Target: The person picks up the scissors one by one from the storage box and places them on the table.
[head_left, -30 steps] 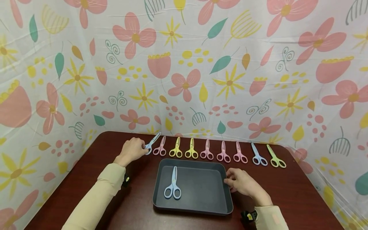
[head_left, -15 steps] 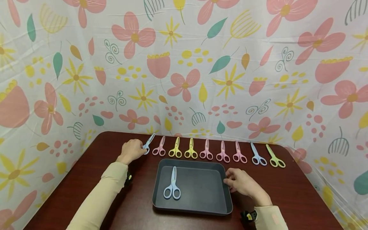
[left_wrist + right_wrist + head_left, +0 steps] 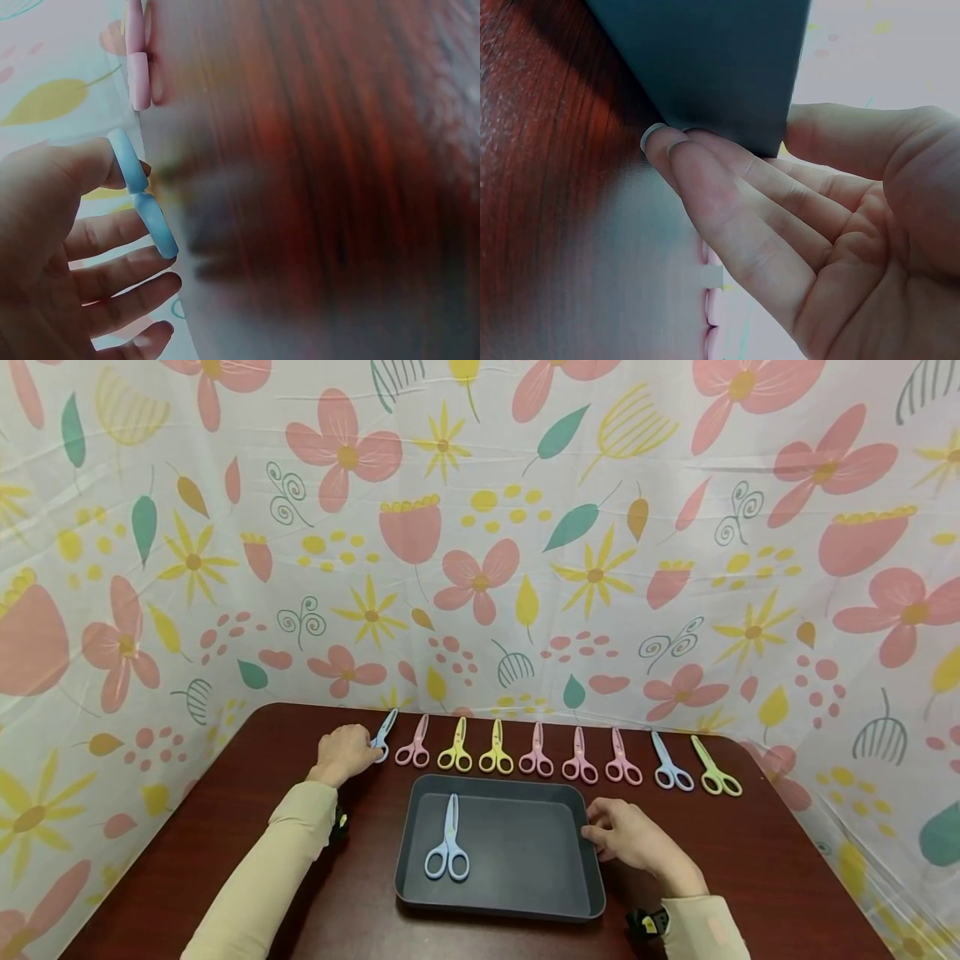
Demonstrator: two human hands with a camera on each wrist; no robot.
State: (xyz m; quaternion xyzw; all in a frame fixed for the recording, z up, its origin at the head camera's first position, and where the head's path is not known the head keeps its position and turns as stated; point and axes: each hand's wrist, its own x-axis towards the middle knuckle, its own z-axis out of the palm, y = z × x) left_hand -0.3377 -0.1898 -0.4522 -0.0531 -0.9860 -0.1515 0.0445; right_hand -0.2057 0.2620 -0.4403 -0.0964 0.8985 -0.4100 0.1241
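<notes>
My left hand (image 3: 347, 753) pinches the handle loops of light blue scissors (image 3: 385, 727) at the left end of a row. In the left wrist view, the thumb and index finger are at the blue loops (image 3: 155, 225), and the other fingers spread below. My right hand (image 3: 628, 835) grips the right wall of a dark grey tray (image 3: 525, 906). Seen from the right wrist, the thumb is at the tray's edge (image 3: 727, 67) and the fingers lie along its wall. One more pair of light blue scissors (image 3: 448, 847) lies inside the tray, tips pointing away.
To the right along the table's back edge lie pink scissors (image 3: 413, 752), yellow scissors (image 3: 456, 754), more pink pairs, blue scissors (image 3: 670, 768) and green scissors (image 3: 716, 774). A floral cloth (image 3: 480, 527) hangs behind the dark red wooden table (image 3: 330, 893).
The blue scissors in my left hand have shifted slightly left, their tips swinging left and standing more upright, more in line with the row. The right hand and tray stay put.
</notes>
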